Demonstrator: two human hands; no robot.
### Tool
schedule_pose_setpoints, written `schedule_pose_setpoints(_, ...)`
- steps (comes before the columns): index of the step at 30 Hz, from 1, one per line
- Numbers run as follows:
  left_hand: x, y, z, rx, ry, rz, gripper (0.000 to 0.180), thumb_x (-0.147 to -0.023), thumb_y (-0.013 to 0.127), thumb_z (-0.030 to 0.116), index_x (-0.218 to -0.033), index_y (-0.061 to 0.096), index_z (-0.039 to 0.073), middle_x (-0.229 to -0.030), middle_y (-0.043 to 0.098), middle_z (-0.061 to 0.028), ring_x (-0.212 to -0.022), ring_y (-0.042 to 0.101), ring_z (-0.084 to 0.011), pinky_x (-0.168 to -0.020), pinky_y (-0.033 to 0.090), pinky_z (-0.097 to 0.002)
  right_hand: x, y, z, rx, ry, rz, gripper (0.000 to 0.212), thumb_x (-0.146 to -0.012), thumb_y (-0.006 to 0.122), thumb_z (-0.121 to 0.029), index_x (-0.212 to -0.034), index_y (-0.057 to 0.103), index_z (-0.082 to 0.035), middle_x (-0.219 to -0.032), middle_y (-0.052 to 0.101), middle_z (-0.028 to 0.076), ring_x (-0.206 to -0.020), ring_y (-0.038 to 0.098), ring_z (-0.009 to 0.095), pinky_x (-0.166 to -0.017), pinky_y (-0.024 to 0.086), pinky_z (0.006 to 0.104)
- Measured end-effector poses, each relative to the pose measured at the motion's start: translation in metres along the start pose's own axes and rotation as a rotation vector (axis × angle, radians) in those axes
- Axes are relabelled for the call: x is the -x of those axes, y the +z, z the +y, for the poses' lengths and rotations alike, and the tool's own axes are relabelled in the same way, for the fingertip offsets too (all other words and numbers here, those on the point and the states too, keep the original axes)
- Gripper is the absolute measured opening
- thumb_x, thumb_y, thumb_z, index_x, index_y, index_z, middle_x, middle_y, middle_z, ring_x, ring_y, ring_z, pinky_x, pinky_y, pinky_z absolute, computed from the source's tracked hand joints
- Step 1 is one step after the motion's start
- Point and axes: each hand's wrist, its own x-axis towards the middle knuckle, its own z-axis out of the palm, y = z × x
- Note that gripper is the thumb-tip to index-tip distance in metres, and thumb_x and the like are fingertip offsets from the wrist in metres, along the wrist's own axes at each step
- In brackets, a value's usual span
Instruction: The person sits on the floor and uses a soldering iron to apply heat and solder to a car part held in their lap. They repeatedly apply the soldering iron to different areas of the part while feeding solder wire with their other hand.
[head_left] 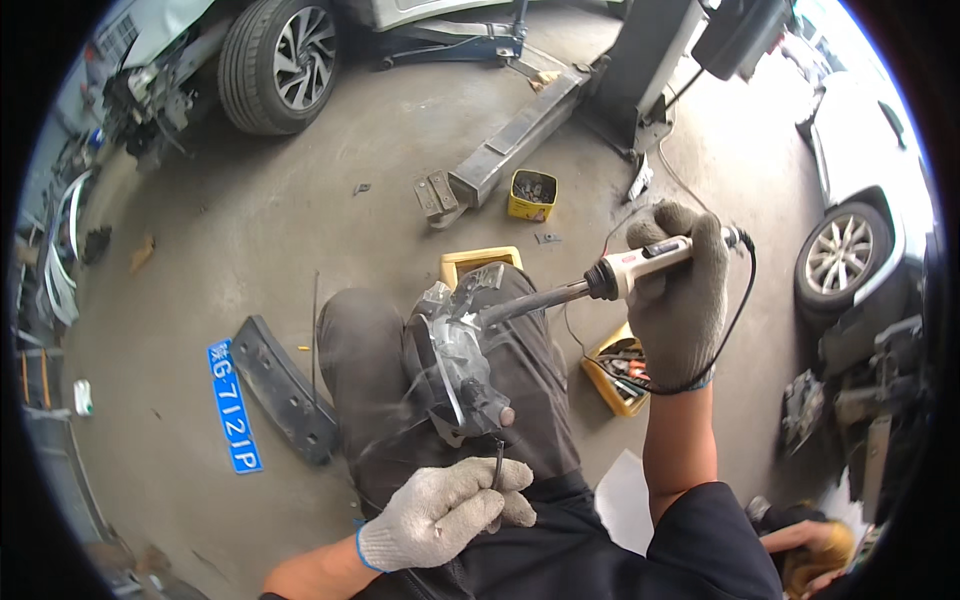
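My gloved right hand [684, 295] is closed around the cream handle of a heating iron [640, 262] with a long metal barrel and a black cord. The barrel's tip meets a grey and black broken plastic part [455, 345] that rests on my lap between my thighs. Faint haze hangs at the part's left. Below the part, my gloved left hand [450, 508] pinches a thin black rod [498, 462] between thumb and fingers. The rod's upper end is close to the part's lower end; I cannot tell whether they touch.
Left of my knees lie a blue licence plate [235, 405] and a black curved strip [285, 390]. A yellow tub of small parts [532, 195] stands ahead, near a lift arm [520, 135]. A yellow tool box [618, 370] sits at right. Another person's arm [800, 537] shows lower right.
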Motion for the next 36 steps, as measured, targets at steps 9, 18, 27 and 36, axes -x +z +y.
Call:
schedule_pose_setpoints(9,-0.003,0.009,0.0,-0.175,0.011,0.176,0.024,-0.097,0.041,0.005,-0.114,0.053,-0.007,-0.095,0.071,-0.0203,-0.083,0.069,-0.0185,-0.07,0.054,-0.0271,0.09,-0.078,-0.013,-0.377,-0.044,-0.024,0.044,-0.087,0.071,-0.035,-0.116,0.054,-0.006,-0.108,0.061,0.018,-0.093,0.062,0.027,-0.066,0.057,0.0347)
schedule_pose_setpoints(18,-0.009,0.004,-0.009,-0.015,0.034,0.275,0.03,-0.099,0.054,0.022,-0.111,0.057,-0.005,-0.096,0.071,-0.0171,-0.074,0.064,-0.015,-0.071,0.053,-0.0278,0.134,-0.083,-0.034,0.004,-0.214,-0.111,0.045,-0.074,0.084,-0.037,-0.094,0.056,-0.009,-0.09,0.063,0.014,-0.085,0.065,0.027,-0.067,0.059,0.0371)
schedule_pose_setpoints(27,-0.009,-0.003,-0.012,0.141,-0.058,0.246,0.03,-0.101,0.053,0.018,-0.116,0.056,-0.007,-0.102,0.07,-0.0165,-0.087,0.066,-0.0143,-0.076,0.053,-0.0252,0.139,-0.077,-0.026,0.172,-0.293,-0.276,0.047,-0.074,0.082,-0.039,-0.091,0.069,0.002,-0.088,0.068,0.023,-0.079,0.069,0.033,-0.069,0.058,0.0393)
schedule_pose_setpoints(36,-0.013,-0.003,-0.005,0.123,-0.055,0.253,0.021,-0.099,0.053,0.015,-0.106,0.058,-0.005,-0.092,0.07,-0.0153,-0.08,0.068,-0.0156,-0.069,0.055,-0.0249,0.143,-0.06,-0.043,0.375,-0.389,-0.556,0.042,-0.079,0.08,-0.035,-0.09,0.064,0.003,-0.089,0.065,0.02,-0.069,0.068,0.027,-0.06,0.056,0.0341)
